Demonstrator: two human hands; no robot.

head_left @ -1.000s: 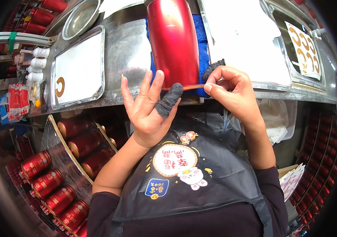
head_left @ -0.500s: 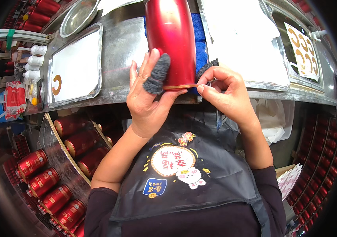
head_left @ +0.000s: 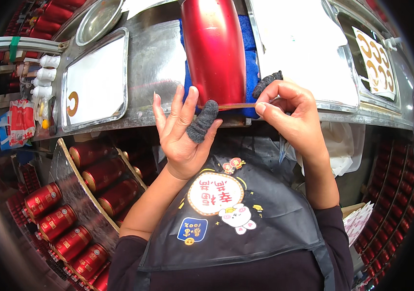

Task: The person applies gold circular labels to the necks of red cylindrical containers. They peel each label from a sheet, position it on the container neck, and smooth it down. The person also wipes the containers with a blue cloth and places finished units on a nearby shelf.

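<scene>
1. Shiny metal is covering the table (head_left: 153, 58), and it is carrying a flat steel tray (head_left: 95, 80) at ten o'clock from the hands, with one golden ring-shaped sticker (head_left: 72, 104) lying on it.
2. At twelve o'clock, a red metallic canister (head_left: 214, 48) is lying on its side on a blue cloth (head_left: 251, 72); I think the cloth is keeping the round body from rolling and from scratches.
3. The left hand (head_left: 182, 136) is standing open with fingers spread, its grip apart and clamped on nothing; the thumb, wearing a dark knitted cot (head_left: 203, 121), is pressing near the canister's lower edge, probably to steady it.
4. The right hand (head_left: 292, 116) is pinching together on a thin golden strip (head_left: 228, 105), which is stretching along the canister's near rim towards nine o'clock; the forefinger is also wearing a dark cot (head_left: 266, 82), maybe for better hold on the strip.
5. At two o'clock, a white sheet (head_left: 299, 43) is lying on another tray, and further right a sheet of golden ring stickers (head_left: 379, 60) is waiting within reach.
6. At seven o'clock, below the table, many red canisters (head_left: 66, 228) are lying in rows on a sloped rack.
7. A dark apron (head_left: 231, 218) with a cartoon print is hanging at six o'clock.
</scene>
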